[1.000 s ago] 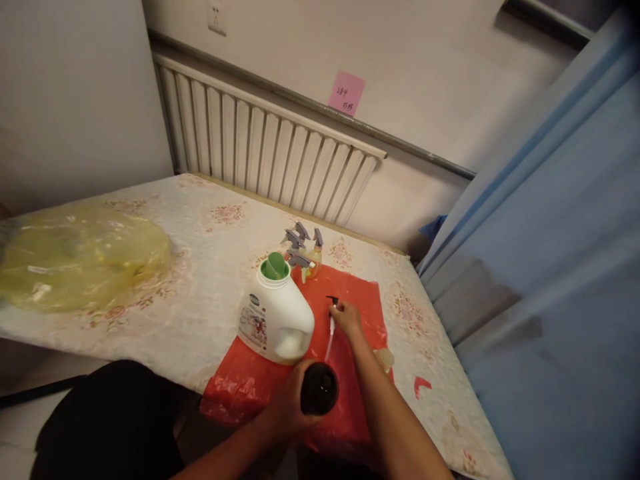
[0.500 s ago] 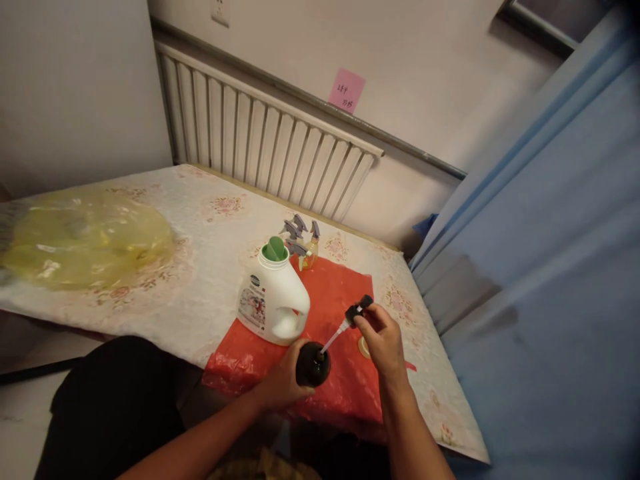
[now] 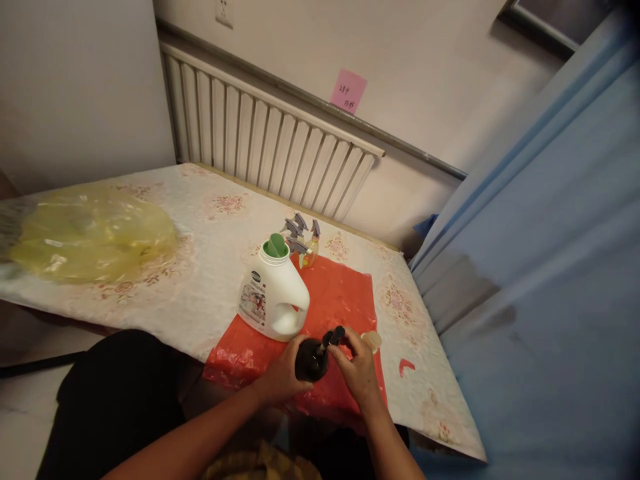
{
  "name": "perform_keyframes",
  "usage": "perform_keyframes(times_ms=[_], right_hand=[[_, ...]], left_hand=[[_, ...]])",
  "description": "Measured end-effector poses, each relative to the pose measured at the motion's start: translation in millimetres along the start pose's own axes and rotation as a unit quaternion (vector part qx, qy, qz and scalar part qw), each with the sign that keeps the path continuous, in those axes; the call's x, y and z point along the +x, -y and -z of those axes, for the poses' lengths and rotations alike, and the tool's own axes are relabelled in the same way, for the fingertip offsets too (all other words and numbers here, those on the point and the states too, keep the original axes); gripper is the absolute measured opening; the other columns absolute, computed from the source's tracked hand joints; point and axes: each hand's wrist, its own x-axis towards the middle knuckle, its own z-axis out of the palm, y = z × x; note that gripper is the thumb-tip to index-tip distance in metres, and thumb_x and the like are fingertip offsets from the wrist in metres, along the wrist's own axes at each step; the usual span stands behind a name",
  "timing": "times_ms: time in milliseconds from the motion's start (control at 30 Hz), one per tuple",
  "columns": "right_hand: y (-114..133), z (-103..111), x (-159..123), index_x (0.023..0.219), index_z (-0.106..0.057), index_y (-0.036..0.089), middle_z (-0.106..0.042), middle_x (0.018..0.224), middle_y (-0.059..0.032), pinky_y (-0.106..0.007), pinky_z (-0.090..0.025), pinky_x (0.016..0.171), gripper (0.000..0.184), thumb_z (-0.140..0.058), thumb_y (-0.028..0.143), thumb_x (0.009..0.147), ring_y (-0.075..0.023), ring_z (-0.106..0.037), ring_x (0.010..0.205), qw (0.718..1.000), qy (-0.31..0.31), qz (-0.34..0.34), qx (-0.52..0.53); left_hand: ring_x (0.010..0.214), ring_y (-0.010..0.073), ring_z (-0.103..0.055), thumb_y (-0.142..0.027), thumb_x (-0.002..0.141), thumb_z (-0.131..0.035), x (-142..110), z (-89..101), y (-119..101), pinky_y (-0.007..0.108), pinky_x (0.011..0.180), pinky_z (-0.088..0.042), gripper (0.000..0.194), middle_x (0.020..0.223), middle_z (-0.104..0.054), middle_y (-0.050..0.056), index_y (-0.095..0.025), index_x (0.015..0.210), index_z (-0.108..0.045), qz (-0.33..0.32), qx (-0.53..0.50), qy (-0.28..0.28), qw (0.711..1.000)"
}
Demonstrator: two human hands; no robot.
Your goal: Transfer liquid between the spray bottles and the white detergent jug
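Observation:
My left hand is wrapped round a small dark bottle that stands on a red plastic sheet near the table's front edge. My right hand pinches a black pump head that sits at the bottle's mouth; its tube is out of sight inside the bottle. A white detergent jug with a green cap stands just behind the bottle, to the left.
Several small spray bottles with grey triggers stand at the sheet's far end. A small pale cap lies right of my right hand. A yellow plastic bag covers the table's left side. A radiator and blue curtain border the table.
My right hand lifted the pump head from the red sheet, swung it toward me and lowered its tube into the dark bottle; the tube no longer shows. My left hand kept hold of the bottle.

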Motion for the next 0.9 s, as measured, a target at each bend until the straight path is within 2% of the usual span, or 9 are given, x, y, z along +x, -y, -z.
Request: perform_keyframes(times_ms=[200, 433, 600, 800, 900], right_hand=[[-12, -5, -4, 0.088, -0.066, 0.021, -0.07, 0.089, -0.0033, -0.032, -0.049, 0.078, 0.012, -0.065, 0.021, 0.077, -0.0209, -0.063, 0.084, 0.999, 0.028, 0.016, -0.013], [-29, -15, -11, 0.09, -0.067, 0.021, -0.07, 0.09, -0.0031, -0.032, -0.049, 0.079, 0.016, -0.066, 0.018, 0.075, -0.0208, -0.064, 0.084, 1.0, 0.018, 0.011, -0.02], [-30, -20, -12, 0.089, -0.066, 0.022, -0.069, 0.087, -0.0019, -0.031, -0.049, 0.079, 0.016, -0.066, 0.016, 0.073, -0.02, -0.063, 0.083, 0.999, 0.015, 0.011, -0.026], [-32, -27, -14, 0.082, -0.059, 0.021, -0.062, 0.079, -0.0006, -0.031, -0.047, 0.072, 0.016, -0.07, 0.02, 0.07, -0.0198, -0.058, 0.076, 0.998, -0.034, -0.009, -0.05], [-29, -25, -13, 0.086, -0.06, 0.021, -0.063, 0.082, -0.0007, -0.031, -0.047, 0.073, 0.02, -0.07, 0.019, 0.069, -0.02, -0.059, 0.078, 0.998, -0.018, -0.006, -0.054]], left_hand=[[0.113, 0.0296, -0.055, -0.016, 0.057, -0.075, 1, -1.4, 5, 0.045, 0.095, -0.046, 0.086, 0.127, -0.054, 0.009, -0.024, 0.133, -0.034, -0.001, 0.014, -0.008, 1.0], [0.118, 0.0294, -0.052, -0.016, 0.058, -0.075, 0, -3.0, 9, 0.046, 0.098, -0.045, 0.087, 0.13, -0.052, 0.01, -0.024, 0.134, -0.033, -0.013, 0.028, -0.012, 0.999], [0.116, 0.0283, -0.054, -0.017, 0.059, -0.075, 0, -2.8, 9, 0.044, 0.097, -0.046, 0.085, 0.129, -0.053, 0.009, -0.025, 0.133, -0.033, -0.023, 0.016, -0.009, 1.0], [0.117, 0.0297, -0.054, -0.016, 0.057, -0.076, 1, -1.2, 5, 0.045, 0.096, -0.046, 0.086, 0.129, -0.053, 0.011, -0.023, 0.132, -0.034, -0.014, 0.018, 0.0, 1.0], [0.116, 0.0295, -0.054, -0.016, 0.058, -0.075, 1, -1.1, 5, 0.046, 0.096, -0.046, 0.085, 0.128, -0.053, 0.01, -0.024, 0.133, -0.035, -0.013, 0.011, -0.001, 1.0]])
